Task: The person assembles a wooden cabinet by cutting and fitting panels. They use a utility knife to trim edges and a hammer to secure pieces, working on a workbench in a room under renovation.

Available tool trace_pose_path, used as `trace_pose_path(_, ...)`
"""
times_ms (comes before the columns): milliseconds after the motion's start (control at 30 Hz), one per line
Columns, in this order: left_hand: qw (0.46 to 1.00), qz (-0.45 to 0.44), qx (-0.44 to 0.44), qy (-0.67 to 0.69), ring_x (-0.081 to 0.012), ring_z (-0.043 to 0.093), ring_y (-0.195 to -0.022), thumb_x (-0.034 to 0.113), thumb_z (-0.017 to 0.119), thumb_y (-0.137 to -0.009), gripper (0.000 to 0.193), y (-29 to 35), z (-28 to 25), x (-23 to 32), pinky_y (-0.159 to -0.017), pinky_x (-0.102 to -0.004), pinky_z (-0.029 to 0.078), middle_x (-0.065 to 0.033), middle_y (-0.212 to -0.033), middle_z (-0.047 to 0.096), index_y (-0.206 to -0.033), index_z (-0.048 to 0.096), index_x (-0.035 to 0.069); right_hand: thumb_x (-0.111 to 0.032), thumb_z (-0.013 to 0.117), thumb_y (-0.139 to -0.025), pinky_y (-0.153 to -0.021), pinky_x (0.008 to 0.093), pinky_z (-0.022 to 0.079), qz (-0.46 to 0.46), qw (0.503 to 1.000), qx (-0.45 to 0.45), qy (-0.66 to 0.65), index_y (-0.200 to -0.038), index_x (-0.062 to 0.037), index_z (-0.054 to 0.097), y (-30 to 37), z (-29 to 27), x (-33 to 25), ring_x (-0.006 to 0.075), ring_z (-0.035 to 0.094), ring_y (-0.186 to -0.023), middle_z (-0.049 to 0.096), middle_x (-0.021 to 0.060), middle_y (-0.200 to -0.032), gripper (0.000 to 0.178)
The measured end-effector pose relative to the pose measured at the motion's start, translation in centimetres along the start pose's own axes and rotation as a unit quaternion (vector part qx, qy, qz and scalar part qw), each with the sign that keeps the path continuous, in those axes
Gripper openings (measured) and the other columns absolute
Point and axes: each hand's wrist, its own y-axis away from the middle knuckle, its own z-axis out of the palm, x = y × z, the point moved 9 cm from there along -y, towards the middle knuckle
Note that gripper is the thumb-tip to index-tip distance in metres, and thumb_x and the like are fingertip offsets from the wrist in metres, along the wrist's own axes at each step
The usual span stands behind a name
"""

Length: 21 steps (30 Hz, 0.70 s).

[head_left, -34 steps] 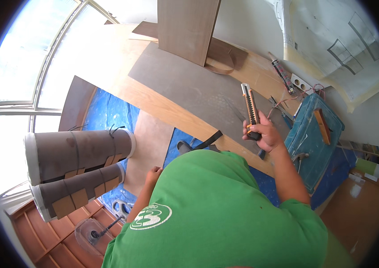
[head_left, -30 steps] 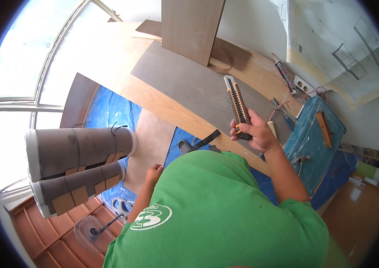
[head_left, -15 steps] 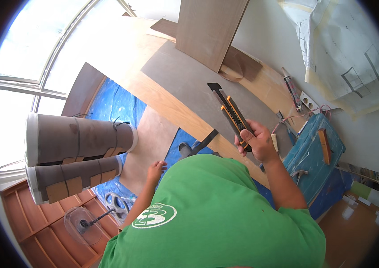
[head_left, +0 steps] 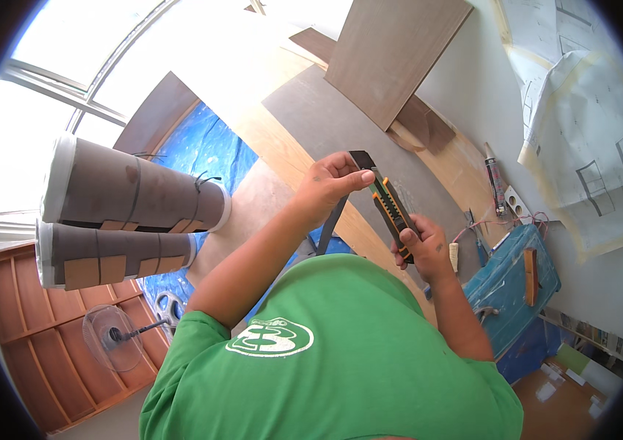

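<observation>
A large black snap-off utility knife (head_left: 390, 205) with orange trim tilts up and to the left in front of my chest. My right hand (head_left: 427, 248) grips the lower part of its handle, thumb along the side. With bent fingers and thumb, my left hand (head_left: 326, 189) pinches the dark blade end at the top of the knife; the fingertips partly hide that end. Behind the knife lies a wide grey-brown sheet (head_left: 355, 125) on a pale wooden board (head_left: 282, 150).
Two wrapped grey rolls (head_left: 135, 187) lie at the left, above a fan (head_left: 112, 336). A brown panel (head_left: 396, 55) leans at the back. At the right are a sealant tube (head_left: 495, 180), a teal toolbox (head_left: 506, 282) and pliers. Blue sheeting (head_left: 205, 143) covers some floor.
My left hand has risen from beside my waist to the knife's blade end and closed on it. My right hand still holds the knife. The view has shifted slightly.
</observation>
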Motion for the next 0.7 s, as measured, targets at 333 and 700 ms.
trace_pose_path(333,0.993,0.004,0.117,0.006,-0.0105,0.064,-0.083,0.023,0.084,-0.089,0.023,-0.1,-5.3,-2.0,-0.077,-0.0276,0.05,-0.0024,-0.088,0.073,-0.095,0.075,0.003,-0.028,0.074,-0.096,-0.046,0.0293,0.05,0.018,0.999,-0.019,0.034,-0.099,0.0004,0.061,-0.2,2.6,-0.7,0.0152,0.062,-0.052,0.065,0.0081,-0.07,0.031)
trace_pose_path(700,0.975,0.081,0.2,0.046,-0.0121,0.065,-0.079,0.025,0.082,-0.091,0.026,1.4,-9.1,-1.9,-0.073,-0.0282,0.051,-0.0044,-0.087,0.073,-0.094,0.073,0.001,-0.035,0.078,-0.093,-0.046,0.0282,0.048,0.003,0.995,-0.068,0.076,-0.097,-0.0001,0.059,-1.9,5.3,-1.6,0.0148,0.061,-0.051,0.065,0.0082,-0.068,0.04)
